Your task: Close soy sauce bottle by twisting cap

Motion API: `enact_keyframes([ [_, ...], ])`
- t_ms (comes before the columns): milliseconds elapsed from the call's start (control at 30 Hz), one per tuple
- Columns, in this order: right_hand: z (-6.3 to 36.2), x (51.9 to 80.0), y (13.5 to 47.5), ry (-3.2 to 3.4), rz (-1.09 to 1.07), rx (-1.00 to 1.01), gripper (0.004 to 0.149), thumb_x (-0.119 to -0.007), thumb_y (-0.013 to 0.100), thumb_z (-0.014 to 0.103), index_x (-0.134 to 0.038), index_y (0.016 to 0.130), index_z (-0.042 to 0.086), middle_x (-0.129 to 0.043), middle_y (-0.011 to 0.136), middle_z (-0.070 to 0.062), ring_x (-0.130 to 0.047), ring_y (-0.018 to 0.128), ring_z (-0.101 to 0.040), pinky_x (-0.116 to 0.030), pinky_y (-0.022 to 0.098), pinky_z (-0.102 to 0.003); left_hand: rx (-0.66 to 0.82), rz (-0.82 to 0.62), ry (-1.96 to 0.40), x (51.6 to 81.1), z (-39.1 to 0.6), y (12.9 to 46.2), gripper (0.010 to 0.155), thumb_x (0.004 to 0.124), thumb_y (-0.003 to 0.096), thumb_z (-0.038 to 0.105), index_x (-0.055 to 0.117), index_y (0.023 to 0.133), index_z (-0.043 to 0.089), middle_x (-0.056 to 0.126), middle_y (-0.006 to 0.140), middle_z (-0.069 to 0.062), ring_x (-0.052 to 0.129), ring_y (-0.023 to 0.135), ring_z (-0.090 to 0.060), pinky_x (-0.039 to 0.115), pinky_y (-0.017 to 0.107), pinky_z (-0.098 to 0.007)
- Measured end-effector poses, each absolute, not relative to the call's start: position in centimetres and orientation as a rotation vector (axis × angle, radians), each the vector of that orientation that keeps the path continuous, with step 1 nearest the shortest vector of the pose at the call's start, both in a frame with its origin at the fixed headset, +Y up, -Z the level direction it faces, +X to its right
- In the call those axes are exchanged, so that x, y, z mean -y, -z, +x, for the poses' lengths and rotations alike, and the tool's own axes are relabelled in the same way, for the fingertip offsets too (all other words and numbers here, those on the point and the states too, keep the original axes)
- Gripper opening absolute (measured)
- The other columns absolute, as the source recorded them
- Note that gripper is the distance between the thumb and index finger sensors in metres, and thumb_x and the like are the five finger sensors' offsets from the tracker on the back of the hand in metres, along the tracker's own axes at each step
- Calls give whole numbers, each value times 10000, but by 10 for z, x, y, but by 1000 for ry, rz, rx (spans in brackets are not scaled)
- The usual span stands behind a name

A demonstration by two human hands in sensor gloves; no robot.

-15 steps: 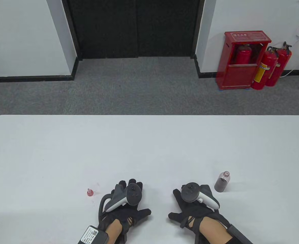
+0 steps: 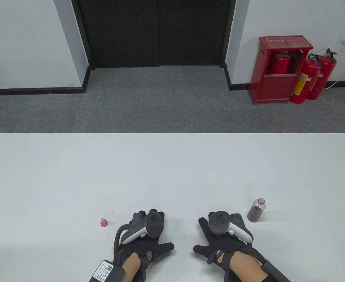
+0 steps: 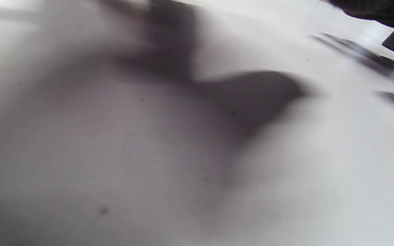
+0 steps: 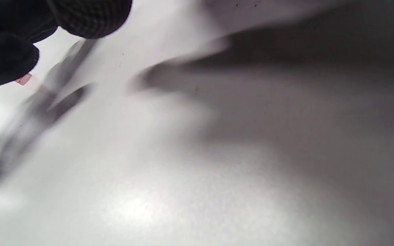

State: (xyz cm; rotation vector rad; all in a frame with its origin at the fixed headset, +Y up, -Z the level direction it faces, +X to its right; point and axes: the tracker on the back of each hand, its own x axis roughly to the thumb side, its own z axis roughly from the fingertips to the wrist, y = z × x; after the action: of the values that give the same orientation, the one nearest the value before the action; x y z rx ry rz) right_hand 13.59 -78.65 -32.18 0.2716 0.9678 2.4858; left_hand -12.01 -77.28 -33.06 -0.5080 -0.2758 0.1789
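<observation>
white table (image 2: 172, 164) spans the table view, with all the task items near its front edge

left hand (image 2: 144, 235) lies flat, palm down on the table, fingers spread and holding nothing; a tracker is strapped on its back. the left wrist view shows only blurred tabletop and shadow, so nothing more can be read there

right hand (image 2: 223, 235) lies the same way: flat, palm down, fingers spread, holding nothing. the right wrist view shows dark fingertips (image 4: 91, 17) at the top left corner over bare tabletop

soy sauce bottle (image 2: 256, 210) stands upright on the table just beyond and to the right of the right hand, not touching it. dark liquid fills most of it and the neck is open, with no cap on it

cap (image 2: 103, 222), small and red, sits on the table to the left of the left hand, near it but apart, and well apart from the bottle, with both hands lying between the two

progress, judged from this layout: nothing is done yet. cap is untouched and off the bottle. what is left is likely the whole sequence: pick up the cap, bring it across to the bottle, steady the bottle with the other hand, seat the cap on the neck and twist it until tight
</observation>
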Motion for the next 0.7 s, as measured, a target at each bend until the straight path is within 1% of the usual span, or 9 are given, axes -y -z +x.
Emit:
enact_keyframes([
  [233, 132, 783, 319, -2500, 313, -932, 926, -656, 438, 602, 4, 1030, 333, 246, 1064, -86, 298, 857, -392, 23, 594, -641, 291, -519, -184, 775, -115, 328, 1053, 625, 369, 754, -17, 1052, 272, 17, 1204, -33, -5, 1064, -469, 179, 684, -692],
  [533, 126, 763, 313, -2506, 431, -743, 937, -663, 436, 596, 9, 1035, 335, 236, 1073, -83, 296, 860, -390, 28, 591, -637, 306, -496, -184, 769, -111, 324, 1054, 624, 370, 755, -17, 1053, 271, 17, 1205, -35, -5, 1064, -470, 181, 683, -693],
  [700, 130, 745, 308, -2489, 459, -589, 946, -673, 433, 589, 12, 1036, 339, 223, 1081, -81, 291, 865, -386, 33, 591, -632, 291, -485, -187, 768, -114, 326, 1054, 626, 370, 755, -14, 1054, 271, 19, 1206, -35, -3, 1064, -471, 184, 684, -692],
])
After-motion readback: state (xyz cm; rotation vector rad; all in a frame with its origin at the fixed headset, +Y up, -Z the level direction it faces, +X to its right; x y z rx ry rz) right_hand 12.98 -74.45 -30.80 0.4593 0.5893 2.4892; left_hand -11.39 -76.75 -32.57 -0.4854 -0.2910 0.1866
